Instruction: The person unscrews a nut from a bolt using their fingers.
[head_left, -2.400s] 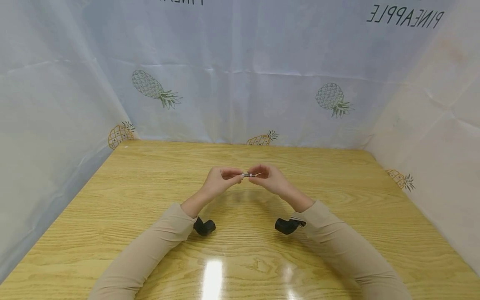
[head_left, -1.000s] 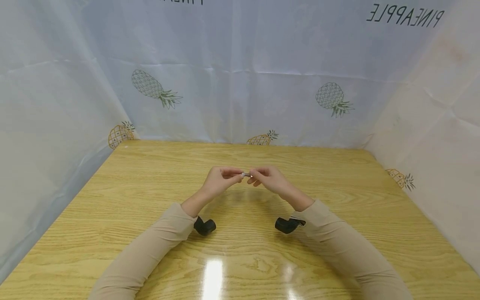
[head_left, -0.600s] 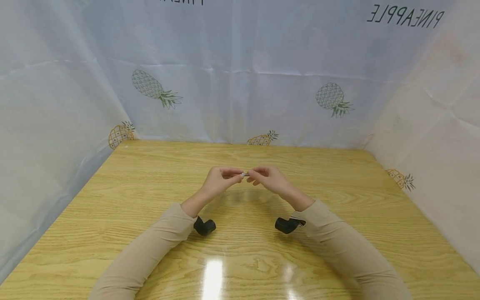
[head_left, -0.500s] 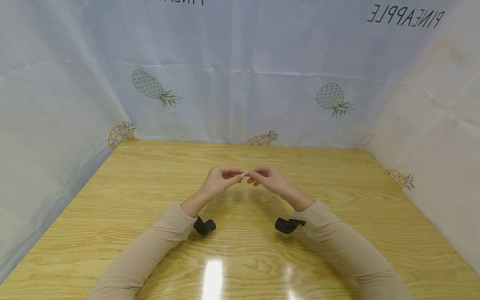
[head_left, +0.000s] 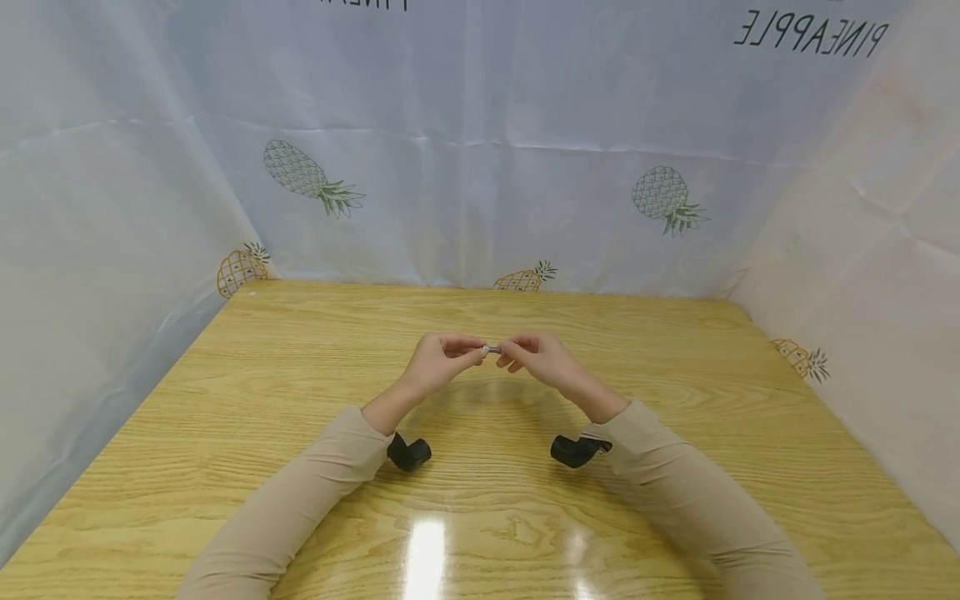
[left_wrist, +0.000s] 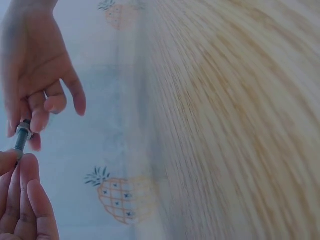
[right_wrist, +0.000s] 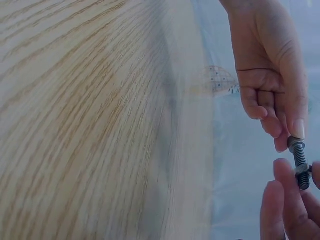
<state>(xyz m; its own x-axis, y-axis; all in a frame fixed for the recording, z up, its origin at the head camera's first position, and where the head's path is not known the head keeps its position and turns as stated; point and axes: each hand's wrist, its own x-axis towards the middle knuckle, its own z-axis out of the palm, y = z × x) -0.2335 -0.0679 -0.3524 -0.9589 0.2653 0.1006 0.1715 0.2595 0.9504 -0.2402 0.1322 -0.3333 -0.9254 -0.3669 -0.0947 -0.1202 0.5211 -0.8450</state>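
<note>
A metal bolt point(right_wrist: 299, 156) with a hex nut point(right_wrist: 303, 170) on its threads is held between the two hands, above the table. My left hand point(head_left: 442, 358) pinches the bolt's head between thumb and fingers, the shank pointing right in the head view. My right hand point(head_left: 542, 358) has its thumb and fingers at the nut near the threaded end, thumb against the nut. From the left wrist view, the nut point(left_wrist: 23, 128) sits by the right fingertips, while the bolt head is partly hidden by the left thumb.
The wood-grain table point(head_left: 480, 483) lies beneath both hands. Pale pineapple-print cloth point(head_left: 480, 208) hangs at the back and both sides. Black wrist-camera mounts point(head_left: 409, 453) stick out below the sleeves.
Earlier the right fingers were spread off the bolt's end, leaving the nut visible; now the thumb and fingers close over it. The right thumb shifts slightly back and forth. The left hand stays still.
</note>
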